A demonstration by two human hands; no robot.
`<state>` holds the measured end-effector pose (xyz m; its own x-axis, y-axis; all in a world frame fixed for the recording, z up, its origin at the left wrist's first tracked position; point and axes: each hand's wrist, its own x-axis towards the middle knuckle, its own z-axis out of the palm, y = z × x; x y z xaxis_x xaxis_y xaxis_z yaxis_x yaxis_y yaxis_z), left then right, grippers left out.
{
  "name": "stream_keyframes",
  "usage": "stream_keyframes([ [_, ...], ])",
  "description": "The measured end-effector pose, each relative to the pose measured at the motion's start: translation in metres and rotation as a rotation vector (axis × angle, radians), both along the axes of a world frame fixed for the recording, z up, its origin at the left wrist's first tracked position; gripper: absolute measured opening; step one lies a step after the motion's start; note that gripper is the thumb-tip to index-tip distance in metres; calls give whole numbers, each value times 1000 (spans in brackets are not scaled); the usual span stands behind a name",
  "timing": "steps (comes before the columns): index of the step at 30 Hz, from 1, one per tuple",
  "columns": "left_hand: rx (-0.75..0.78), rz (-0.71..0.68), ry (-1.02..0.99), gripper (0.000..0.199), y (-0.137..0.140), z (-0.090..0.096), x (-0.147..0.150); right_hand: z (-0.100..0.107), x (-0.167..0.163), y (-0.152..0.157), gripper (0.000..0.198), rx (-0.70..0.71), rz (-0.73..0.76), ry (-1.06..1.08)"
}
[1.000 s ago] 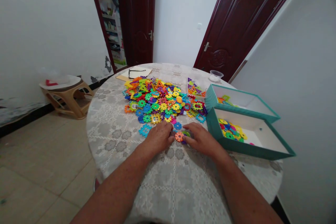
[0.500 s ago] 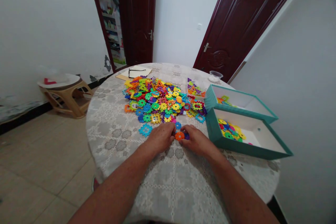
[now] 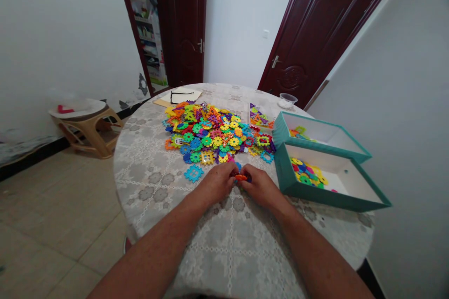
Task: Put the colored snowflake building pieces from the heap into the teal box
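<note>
A round table under a patterned cloth fills the middle of the frame; the nearer teal box stands at centre right, and a pile of notched plastic pieces lies above centre. Just below the pile, the right hand pinches an orange notched disc, tilted nearly edge-on. The left hand meets its left side; whether it grips is unclear. Squaring up the notches before pressing should help. Fingers hide much of the disc and a blue disc beyond.
</note>
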<state>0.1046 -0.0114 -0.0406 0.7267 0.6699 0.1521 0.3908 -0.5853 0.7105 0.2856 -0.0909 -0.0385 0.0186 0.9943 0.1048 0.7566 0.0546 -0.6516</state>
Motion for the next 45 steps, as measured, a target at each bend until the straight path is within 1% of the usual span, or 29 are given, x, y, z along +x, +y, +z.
stream_keyframes([
  [2,-100,8,-79,15,1,2,0,0,-3,1,7,25,-25,65],
  [5,-272,6,-190,13,3,3,-1,2,-5,2,16,78,-15,127],
  [7,-367,-3,-251,12,4,3,-1,2,-4,2,12,116,-12,122],
  [9,-434,-8,-283,15,5,2,0,4,-3,1,2,143,-11,85],
  [11,-445,-3,-285,17,6,3,-1,9,-2,-1,6,163,-4,47],
  [12,-411,8,-271,17,7,3,-2,14,0,-2,7,176,-4,32],
  [14,-252,44,-205,17,10,5,-7,26,4,-7,9,235,-42,-1],
  [16,-25,71,-85,18,12,8,-14,42,13,-14,10,360,-148,-60],
  [18,161,40,74,23,13,10,-21,57,25,-20,8,519,-284,-156],
  [20,264,-11,226,21,11,12,-26,66,41,-26,4,637,-406,-277],
  [21,292,-27,283,20,10,13,-27,68,50,-28,4,659,-449,-336],
  [23,320,-37,342,19,8,13,-27,68,69,-32,5,642,-514,-424],
  [25,318,-43,349,19,7,13,-25,63,87,-34,4,572,-559,-482],
  [28,293,-47,344,17,7,11,-23,52,107,-36,7,420,-608,-526],
  [30,274,-49,340,15,8,10,-23,47,114,-39,7,305,-641,-535],
  [32,250,-55,324,10,8,9,-22,44,116,-41,8,229,-696,-546],
  [33,236,-60,310,9,8,9,-22,43,116,-41,10,221,-723,-555],
  [35,210,-72,277,8,7,9,-22,45,113,-41,16,273,-752,-570],
  [39,157,-104,221,10,5,9,-19,58,98,-38,21,520,-694,-563],
  [41,131,-104,192,10,6,7,-17,64,82,-36,20,615,-602,-492],
  [42,117,-102,174,11,6,5,-16,65,73,-35,19,617,-522,-438],
  [43,106,-98,157,13,7,3,-15,65,63,-34,17,581,-422,-383],
  [45,101,-86,128,24,7,-1,-13,59,43,-32,16,402,-203,-314],
])
